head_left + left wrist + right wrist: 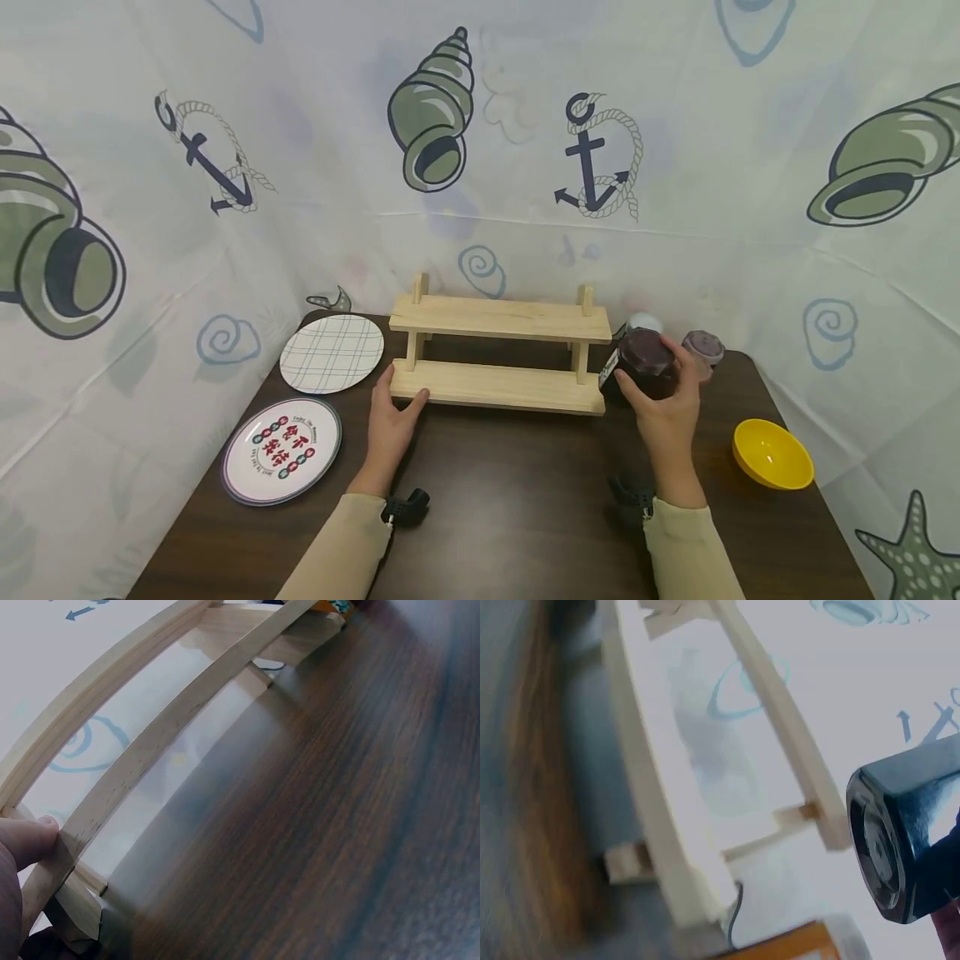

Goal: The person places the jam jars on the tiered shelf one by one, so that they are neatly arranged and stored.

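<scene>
A two-tier wooden rack (502,387) stands at the back of the dark table. My left hand (392,425) holds the left end of its lower shelf; in the left wrist view the thumb (31,838) lies against that board (142,750). Beside the rack's right end, my right hand (667,408) grips a dark jar (647,360) with a white label on its side. The right wrist view shows the glossy jar's base (877,851) tilted and raised off the table, near the rack (660,765). My fingers around it are mostly out of that view.
Behind the held jar is a white-topped container (643,322), with a purple-lidded jar (703,348) to its right. A yellow bowl (772,454) sits at the right edge. On the left lie a checked plate (332,353) and a printed plate (282,452). A patterned curtain (510,242) hangs behind.
</scene>
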Motion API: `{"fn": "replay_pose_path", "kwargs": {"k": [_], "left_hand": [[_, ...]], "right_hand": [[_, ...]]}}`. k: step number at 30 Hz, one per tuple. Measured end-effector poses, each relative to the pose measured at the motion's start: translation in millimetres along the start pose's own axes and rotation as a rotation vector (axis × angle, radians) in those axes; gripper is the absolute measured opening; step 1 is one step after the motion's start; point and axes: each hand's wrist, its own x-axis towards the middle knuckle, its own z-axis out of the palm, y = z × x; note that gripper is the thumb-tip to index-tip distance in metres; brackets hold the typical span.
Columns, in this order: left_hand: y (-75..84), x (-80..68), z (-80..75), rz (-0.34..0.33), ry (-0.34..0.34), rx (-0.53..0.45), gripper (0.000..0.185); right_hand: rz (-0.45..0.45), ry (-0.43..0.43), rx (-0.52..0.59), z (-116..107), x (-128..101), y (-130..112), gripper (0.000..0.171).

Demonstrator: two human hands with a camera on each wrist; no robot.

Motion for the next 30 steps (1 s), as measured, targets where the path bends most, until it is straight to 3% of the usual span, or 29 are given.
{"fn": "replay_pose_path", "kwargs": {"k": [5, 11, 16, 23, 30], "left_hand": [[0.6, 1.4, 1.9, 0.003, 0.004, 0.000, 0.091], [2.5, 1.3, -0.3, -0.003, 0.001, -0.005, 0.091], [3.2, 4.6, -4.0, 0.002, -0.002, 0.010, 0.091], [2.9, 3.8, -0.5, -0.005, 0.010, 0.015, 0.091], [5.0, -2.1, 2.0, -0.026, 0.018, 0.012, 0.091]], "right_hand": [[0.008, -0.004, 0.027, 19, 11, 7, 0.086], [0.000, -0.066, 0.064, 48, 17, 5, 0.082], [0.006, -0.127, 0.064, 81, 22, -5, 0.080], [-0.037, -0.235, -0.015, 121, 18, -14, 0.080], [-0.055, -0.298, 0.016, 155, 12, -31, 0.081]]}}
